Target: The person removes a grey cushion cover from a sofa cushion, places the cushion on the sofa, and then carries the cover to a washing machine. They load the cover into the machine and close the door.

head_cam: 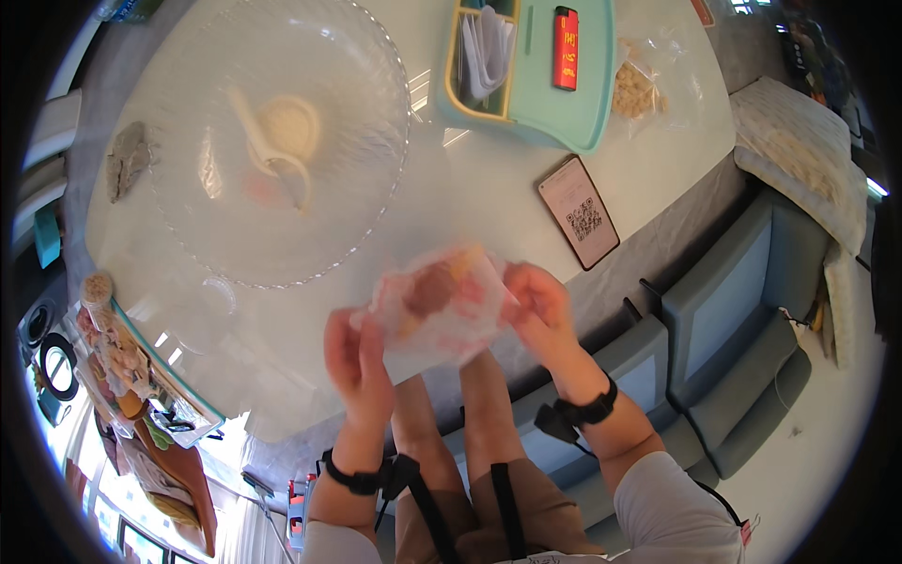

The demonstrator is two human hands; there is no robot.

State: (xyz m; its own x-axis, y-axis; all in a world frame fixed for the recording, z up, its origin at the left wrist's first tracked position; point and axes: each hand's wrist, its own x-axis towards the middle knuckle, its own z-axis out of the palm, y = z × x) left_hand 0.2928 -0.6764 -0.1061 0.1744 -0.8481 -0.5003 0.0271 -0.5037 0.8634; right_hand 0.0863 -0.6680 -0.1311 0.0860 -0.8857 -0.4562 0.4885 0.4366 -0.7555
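Between my two hands a thin translucent plastic bag [468, 299] with red print is stretched over the near edge of the table. Something brown and some yellow patches show through it, blurred. My left hand [358, 359] pinches the left end of the bag. My right hand [539, 303] grips its right end. Ahead to the left lies a large clear round cover or dish [338, 218] with a beaded rim. Within its outline I see a small pale bowl [289, 127] and a whitish curved utensil [246, 123]; I cannot tell which kind.
A mint-green storage box [535, 116] carries a red lighter [566, 49] and folded white papers [486, 53]. Beside it lies a clear bag of tan pieces [638, 92]. A phone [579, 211] displaying a printed-style code rests near the right edge. Grey chairs [726, 310] line that side.
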